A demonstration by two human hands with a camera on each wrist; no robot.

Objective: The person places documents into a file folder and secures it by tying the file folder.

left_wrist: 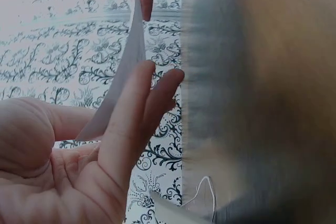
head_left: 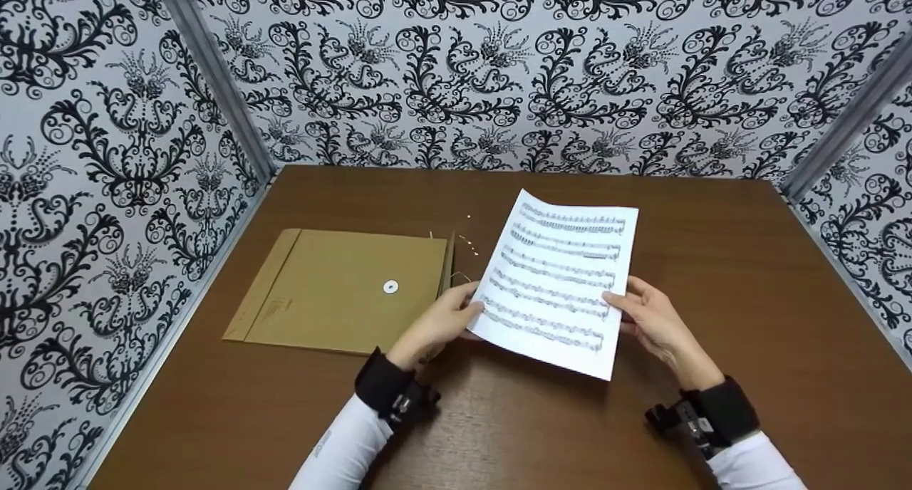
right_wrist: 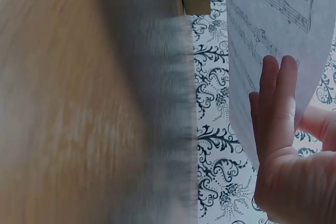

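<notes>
Printed sheet music [head_left: 552,283] is held up over the table, tilted, its staves facing the head camera. My left hand [head_left: 445,319] pinches its left edge near the lower corner, thumb in front and fingers behind. On the opposite edge my right hand [head_left: 655,319] grips the paper the same way, thumb on the printed side. The right wrist view shows the right hand's fingers [right_wrist: 278,103] extended along the back of the sheet [right_wrist: 244,61]. In the left wrist view the paper [left_wrist: 123,77] appears nearly edge-on between thumb and fingers.
A brown cardboard envelope [head_left: 335,290] with a white round button [head_left: 390,286] lies on the table's left side, its open end toward the sheet. A thin string [left_wrist: 207,182] loops out at that end. Patterned walls [head_left: 470,70] enclose the brown table [head_left: 748,276].
</notes>
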